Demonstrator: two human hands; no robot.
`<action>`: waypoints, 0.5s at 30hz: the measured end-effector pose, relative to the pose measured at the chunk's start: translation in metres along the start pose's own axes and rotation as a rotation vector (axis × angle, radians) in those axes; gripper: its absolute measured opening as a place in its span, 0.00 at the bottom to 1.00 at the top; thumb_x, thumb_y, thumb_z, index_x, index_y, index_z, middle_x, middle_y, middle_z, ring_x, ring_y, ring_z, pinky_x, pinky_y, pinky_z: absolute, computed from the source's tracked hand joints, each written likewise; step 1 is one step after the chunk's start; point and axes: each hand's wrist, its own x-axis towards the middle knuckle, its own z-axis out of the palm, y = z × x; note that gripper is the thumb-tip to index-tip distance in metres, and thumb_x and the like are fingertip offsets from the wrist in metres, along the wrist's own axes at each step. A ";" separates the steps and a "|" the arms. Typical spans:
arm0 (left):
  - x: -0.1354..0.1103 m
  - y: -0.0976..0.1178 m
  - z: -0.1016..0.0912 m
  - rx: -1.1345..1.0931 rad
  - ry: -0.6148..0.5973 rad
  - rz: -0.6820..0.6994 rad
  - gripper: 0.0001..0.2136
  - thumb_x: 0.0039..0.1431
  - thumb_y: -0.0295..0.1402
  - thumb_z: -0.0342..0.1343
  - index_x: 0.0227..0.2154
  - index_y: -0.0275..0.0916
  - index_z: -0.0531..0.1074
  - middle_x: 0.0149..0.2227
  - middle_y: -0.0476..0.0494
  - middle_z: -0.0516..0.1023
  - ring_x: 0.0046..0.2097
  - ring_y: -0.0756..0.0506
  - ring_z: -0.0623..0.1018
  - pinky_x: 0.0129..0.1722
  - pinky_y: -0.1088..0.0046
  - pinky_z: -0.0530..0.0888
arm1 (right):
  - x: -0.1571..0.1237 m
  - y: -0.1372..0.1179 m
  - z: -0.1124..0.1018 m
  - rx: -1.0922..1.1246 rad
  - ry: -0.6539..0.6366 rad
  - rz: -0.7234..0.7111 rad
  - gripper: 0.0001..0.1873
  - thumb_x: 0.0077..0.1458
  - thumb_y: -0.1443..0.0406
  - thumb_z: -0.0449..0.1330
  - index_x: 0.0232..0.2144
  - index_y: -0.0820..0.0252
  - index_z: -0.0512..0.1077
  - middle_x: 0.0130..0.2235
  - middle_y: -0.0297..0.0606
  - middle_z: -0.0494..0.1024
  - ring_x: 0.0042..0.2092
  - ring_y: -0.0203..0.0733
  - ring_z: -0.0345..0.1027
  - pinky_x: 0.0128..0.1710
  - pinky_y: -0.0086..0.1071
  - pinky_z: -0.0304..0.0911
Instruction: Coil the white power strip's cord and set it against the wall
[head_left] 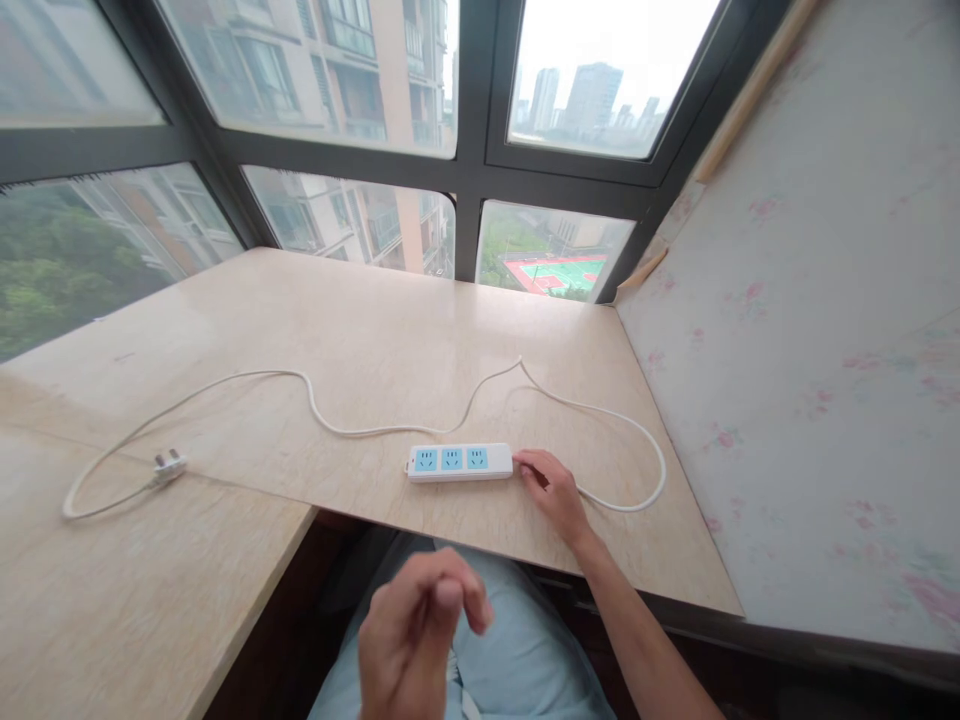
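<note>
A white power strip [460,463] with three blue socket faces lies flat near the counter's front edge. My right hand [553,492] is at its right end, fingers closed round the white cord [634,508] where it leaves the strip; the hand hides that stretch. From there the cord loops right, bends back behind the strip and runs left to a white plug [170,464], which rests with its metal pins up. Raised in front of my lap, my left hand [420,630] is curled, slightly blurred, away from the strip, with nothing seen in it.
The pale stone-patterned counter [360,320] turns a corner on the left, with an edge in front of my legs. Dark-framed windows [469,170] stand along its back. A flower-papered wall [795,330] bounds the right side, its paper peeling near the window.
</note>
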 end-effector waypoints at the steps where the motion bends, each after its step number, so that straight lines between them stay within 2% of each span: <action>1: 0.015 -0.001 0.003 -0.060 -0.015 -0.049 0.14 0.61 0.42 0.57 0.26 0.37 0.72 0.23 0.47 0.73 0.25 0.49 0.72 0.27 0.72 0.72 | 0.000 0.000 0.000 0.001 -0.001 0.003 0.14 0.59 0.69 0.52 0.42 0.55 0.76 0.43 0.40 0.79 0.47 0.44 0.72 0.49 0.42 0.67; 4: 0.051 -0.010 0.004 -0.200 -0.046 -0.224 0.14 0.58 0.44 0.59 0.27 0.36 0.71 0.24 0.46 0.74 0.24 0.50 0.72 0.24 0.74 0.70 | 0.000 0.000 -0.001 0.001 -0.005 0.015 0.14 0.59 0.68 0.52 0.42 0.55 0.76 0.43 0.41 0.79 0.47 0.45 0.72 0.49 0.42 0.67; 6: 0.064 -0.019 -0.002 -0.248 -0.050 -0.305 0.15 0.55 0.44 0.61 0.29 0.35 0.72 0.26 0.45 0.76 0.27 0.49 0.74 0.27 0.74 0.72 | 0.001 0.000 -0.001 -0.002 -0.006 0.021 0.13 0.59 0.67 0.53 0.41 0.55 0.76 0.43 0.41 0.79 0.47 0.45 0.72 0.49 0.42 0.67; 12: 0.079 -0.037 -0.021 -0.320 -0.120 -0.444 0.20 0.56 0.47 0.57 0.36 0.30 0.76 0.33 0.35 0.80 0.34 0.43 0.79 0.38 0.67 0.75 | 0.000 0.001 -0.002 -0.018 -0.009 0.037 0.13 0.60 0.65 0.53 0.40 0.55 0.76 0.43 0.41 0.79 0.46 0.45 0.72 0.48 0.41 0.68; 15: 0.087 -0.046 -0.028 -0.282 -0.135 -0.464 0.23 0.56 0.50 0.54 0.37 0.30 0.77 0.35 0.33 0.81 0.37 0.41 0.80 0.41 0.64 0.75 | 0.000 0.002 -0.002 -0.025 -0.021 0.048 0.12 0.60 0.65 0.52 0.41 0.55 0.76 0.43 0.41 0.79 0.46 0.44 0.72 0.48 0.41 0.68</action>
